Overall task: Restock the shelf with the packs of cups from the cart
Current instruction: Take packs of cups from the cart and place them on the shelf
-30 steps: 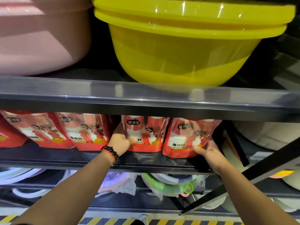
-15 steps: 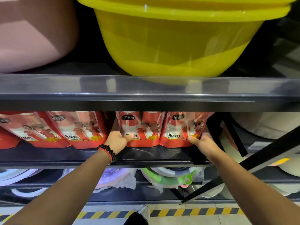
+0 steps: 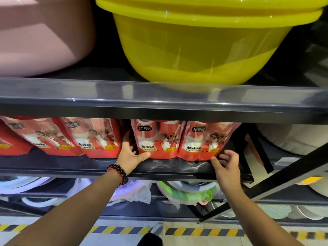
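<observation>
Head view is showing four red packs of cups standing along the middle shelf (image 3: pixel 159 170), so restocking is looking well advanced; the cart is lying out of view, so what remains I cannot tell; the left hand (image 3: pixel 130 154) is gripping the third pack (image 3: pixel 157 139) at its left edge, thumb across the front; the right hand (image 3: pixel 225 161) is pinching the fourth pack (image 3: pixel 204 141) at its lower right corner; above, a yellow basin (image 3: pixel 200 45) and a pink basin (image 3: pixel 40 34) are sitting, contents hidden.
</observation>
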`<state>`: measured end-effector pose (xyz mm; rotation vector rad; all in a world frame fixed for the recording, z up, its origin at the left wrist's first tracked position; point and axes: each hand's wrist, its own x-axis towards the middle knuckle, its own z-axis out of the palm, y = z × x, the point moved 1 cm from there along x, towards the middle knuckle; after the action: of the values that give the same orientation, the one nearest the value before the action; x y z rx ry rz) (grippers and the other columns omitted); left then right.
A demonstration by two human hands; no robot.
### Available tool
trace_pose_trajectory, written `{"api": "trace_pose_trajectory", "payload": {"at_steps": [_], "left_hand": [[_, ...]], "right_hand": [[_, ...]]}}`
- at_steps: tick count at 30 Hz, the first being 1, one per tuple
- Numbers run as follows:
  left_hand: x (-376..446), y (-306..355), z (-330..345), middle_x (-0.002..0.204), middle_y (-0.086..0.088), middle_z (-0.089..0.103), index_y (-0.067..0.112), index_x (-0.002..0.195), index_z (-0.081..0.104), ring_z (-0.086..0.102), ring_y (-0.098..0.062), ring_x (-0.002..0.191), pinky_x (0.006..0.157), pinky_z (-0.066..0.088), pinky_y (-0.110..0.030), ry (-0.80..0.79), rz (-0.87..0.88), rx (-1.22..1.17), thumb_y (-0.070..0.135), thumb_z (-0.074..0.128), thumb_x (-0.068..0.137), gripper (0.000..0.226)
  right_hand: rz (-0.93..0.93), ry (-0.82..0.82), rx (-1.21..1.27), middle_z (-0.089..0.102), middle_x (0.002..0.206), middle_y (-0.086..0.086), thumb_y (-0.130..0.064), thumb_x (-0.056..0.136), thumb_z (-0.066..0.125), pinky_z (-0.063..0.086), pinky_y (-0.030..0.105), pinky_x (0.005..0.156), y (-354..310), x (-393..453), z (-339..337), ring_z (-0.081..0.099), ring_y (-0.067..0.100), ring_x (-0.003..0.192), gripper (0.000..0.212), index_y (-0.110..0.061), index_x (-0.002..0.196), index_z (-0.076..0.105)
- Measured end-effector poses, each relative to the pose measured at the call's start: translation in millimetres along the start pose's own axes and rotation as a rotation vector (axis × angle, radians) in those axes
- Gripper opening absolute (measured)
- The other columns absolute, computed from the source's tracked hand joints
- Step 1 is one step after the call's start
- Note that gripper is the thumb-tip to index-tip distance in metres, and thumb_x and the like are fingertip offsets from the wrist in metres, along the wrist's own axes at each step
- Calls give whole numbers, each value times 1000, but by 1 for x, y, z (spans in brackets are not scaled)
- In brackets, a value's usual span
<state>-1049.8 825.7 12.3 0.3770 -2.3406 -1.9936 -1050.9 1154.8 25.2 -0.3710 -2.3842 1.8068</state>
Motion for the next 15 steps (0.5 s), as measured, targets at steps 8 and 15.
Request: {"api": "trace_pose_trajectory", "payload": {"at_steps": [8, 15], "left_hand": [[-1, -7, -1, 148, -2, 40, 25, 148, 22, 38, -19, 136, 113, 35, -41, 28, -91, 87, 28, 89, 65, 106], [17, -4, 0, 100, 12, 70, 22, 112, 63, 67, -14, 102, 93, 52, -33, -5, -83, 276, 24, 82, 77, 39]], "right_hand": [[-164, -451, -282, 73, 81, -15, -24, 92, 67, 49, 19, 72, -44, -26, 73, 67, -1, 81, 33, -38, 114, 49], [-40, -517, -368, 71, 88, 17, -28, 93, 67, 50, 37, 65, -41, -22, 117, 67, 32, 80, 33, -19, 101, 37]]}}
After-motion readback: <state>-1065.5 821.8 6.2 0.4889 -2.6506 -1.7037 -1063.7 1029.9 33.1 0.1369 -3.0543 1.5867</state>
